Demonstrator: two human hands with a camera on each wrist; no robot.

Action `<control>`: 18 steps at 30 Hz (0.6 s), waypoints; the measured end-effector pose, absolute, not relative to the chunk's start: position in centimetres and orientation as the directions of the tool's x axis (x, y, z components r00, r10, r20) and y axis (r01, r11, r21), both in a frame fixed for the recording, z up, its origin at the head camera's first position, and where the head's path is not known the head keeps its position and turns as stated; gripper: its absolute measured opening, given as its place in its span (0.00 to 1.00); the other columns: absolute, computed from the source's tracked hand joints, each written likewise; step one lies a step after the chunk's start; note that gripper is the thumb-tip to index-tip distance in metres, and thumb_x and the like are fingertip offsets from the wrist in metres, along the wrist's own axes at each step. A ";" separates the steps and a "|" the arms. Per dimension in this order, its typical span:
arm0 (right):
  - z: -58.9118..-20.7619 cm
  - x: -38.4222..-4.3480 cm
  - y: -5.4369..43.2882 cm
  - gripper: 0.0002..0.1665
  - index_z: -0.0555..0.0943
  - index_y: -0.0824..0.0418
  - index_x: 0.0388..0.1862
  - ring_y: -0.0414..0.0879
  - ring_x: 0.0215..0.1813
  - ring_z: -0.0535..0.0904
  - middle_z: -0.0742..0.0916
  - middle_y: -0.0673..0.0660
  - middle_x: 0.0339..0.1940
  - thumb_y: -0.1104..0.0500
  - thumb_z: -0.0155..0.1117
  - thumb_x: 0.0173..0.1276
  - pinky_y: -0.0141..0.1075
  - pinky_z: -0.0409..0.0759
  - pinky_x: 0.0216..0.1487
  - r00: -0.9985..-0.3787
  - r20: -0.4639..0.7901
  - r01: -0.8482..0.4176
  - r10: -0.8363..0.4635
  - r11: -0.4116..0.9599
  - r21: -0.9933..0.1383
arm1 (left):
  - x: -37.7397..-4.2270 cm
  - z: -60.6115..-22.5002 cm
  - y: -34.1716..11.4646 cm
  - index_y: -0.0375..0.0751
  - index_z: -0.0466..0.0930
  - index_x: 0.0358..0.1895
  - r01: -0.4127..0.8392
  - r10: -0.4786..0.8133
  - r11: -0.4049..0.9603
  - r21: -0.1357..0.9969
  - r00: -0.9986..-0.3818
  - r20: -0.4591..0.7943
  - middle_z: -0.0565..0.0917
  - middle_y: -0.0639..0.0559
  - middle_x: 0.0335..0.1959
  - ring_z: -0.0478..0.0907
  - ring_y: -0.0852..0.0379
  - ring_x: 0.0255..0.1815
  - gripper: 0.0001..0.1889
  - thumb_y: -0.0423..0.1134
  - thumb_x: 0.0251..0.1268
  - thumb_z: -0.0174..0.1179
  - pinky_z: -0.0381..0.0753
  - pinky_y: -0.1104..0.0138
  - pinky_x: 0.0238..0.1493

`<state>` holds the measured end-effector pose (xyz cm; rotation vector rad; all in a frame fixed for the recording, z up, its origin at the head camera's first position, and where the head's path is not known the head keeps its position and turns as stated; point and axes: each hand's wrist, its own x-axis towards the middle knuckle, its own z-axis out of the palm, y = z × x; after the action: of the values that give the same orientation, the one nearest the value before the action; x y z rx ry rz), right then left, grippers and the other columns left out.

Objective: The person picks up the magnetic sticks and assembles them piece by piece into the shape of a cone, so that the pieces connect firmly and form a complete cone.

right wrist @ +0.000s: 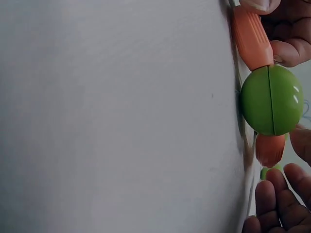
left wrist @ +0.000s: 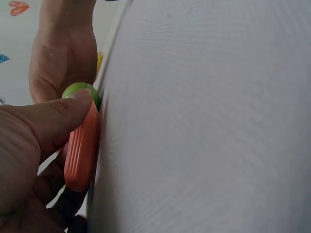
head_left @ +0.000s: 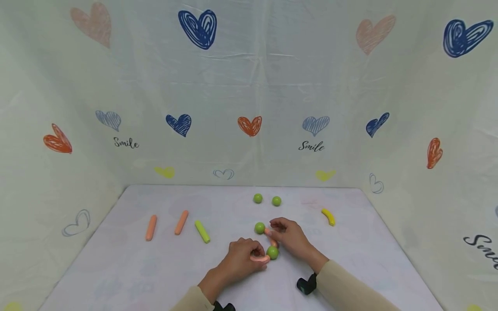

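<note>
My left hand (head_left: 241,258) pinches an orange ribbed stick (left wrist: 80,155) between thumb and fingers, low over the table. One end of it meets a green ball (right wrist: 272,99), which has a seam round its middle. On the ball's other side a second orange stick (right wrist: 269,150) leads to another green ball (head_left: 260,228). My right hand (head_left: 295,239) is beside this second stick, its thumb over the stick in the head view. Its fingers are loosely bent and spread apart, with a gap between them and the thumb.
Two more green balls (head_left: 276,201) lie at the back of the white table (head_left: 128,268). To the left are two orange sticks (head_left: 151,227) and a yellow-green stick (head_left: 202,231). A curved yellow piece (head_left: 328,217) lies to the right. A heart-printed cloth (head_left: 218,151) encloses the back and sides.
</note>
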<state>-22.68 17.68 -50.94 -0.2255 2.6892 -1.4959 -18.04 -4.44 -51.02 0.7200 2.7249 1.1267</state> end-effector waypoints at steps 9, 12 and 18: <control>-51.0 -23.3 16.4 0.15 0.85 0.61 0.52 0.40 0.37 0.82 0.89 0.51 0.39 0.59 0.74 0.69 0.35 0.81 0.41 -0.992 -0.017 -0.057 -0.126 0.564 -0.823 | -18.3 -50.8 -4.9 0.60 0.87 0.36 0.406 0.474 0.636 0.657 -0.876 0.082 0.81 0.72 0.33 0.72 0.67 0.41 0.07 0.50 0.61 0.77 0.68 0.53 0.53; -50.9 -23.0 16.5 0.14 0.85 0.61 0.51 0.40 0.39 0.82 0.89 0.50 0.38 0.59 0.75 0.69 0.37 0.81 0.43 -0.994 -0.018 -0.048 -0.107 0.589 -0.807 | -18.3 -50.7 -5.2 0.60 0.88 0.36 0.422 0.476 0.649 0.633 -0.874 0.096 0.81 0.71 0.34 0.71 0.66 0.41 0.06 0.51 0.62 0.76 0.69 0.53 0.52; -51.0 -22.2 17.2 0.17 0.85 0.59 0.53 0.40 0.41 0.81 0.88 0.48 0.37 0.57 0.75 0.67 0.38 0.80 0.44 -0.996 -0.017 -0.043 -0.090 0.628 -0.777 | -19.0 -50.3 -6.6 0.59 0.90 0.38 0.462 0.493 0.673 0.577 -0.862 0.117 0.86 0.66 0.42 0.76 0.58 0.51 0.05 0.45 0.62 0.76 0.73 0.47 0.57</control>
<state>-22.17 17.20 -50.99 -0.1142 2.7854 -1.3274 -19.03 -6.64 -50.27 0.8079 2.8283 0.9551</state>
